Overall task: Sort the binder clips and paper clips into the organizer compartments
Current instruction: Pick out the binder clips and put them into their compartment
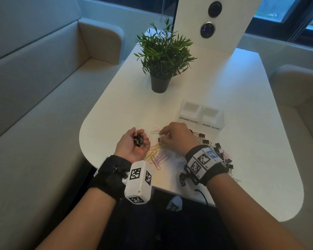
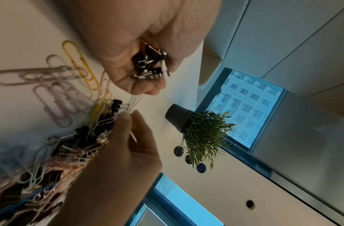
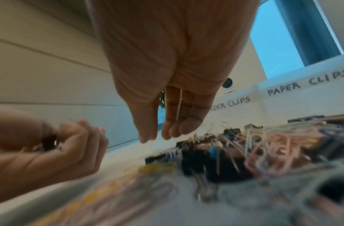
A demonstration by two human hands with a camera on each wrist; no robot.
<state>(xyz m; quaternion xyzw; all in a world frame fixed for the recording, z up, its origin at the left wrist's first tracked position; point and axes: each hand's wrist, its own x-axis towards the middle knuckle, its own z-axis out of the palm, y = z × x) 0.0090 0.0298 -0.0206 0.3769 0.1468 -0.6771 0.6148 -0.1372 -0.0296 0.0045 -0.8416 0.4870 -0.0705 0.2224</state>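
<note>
Left hand (image 1: pixel 134 144) cupped palm-up as a tray for gathered binder clips (image 1: pixel 138 139), probably batching; right hand (image 1: pixel 173 137) pinches another clip (image 1: pixel 159 139) from the pile (image 1: pixel 211 147).

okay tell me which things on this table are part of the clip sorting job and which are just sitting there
Part of the job:
binder clips cupped in left hand
right hand over the mixed pile
coloured paper clips
labelled organizer

Just sitting there:
potted plant
white panel
</note>
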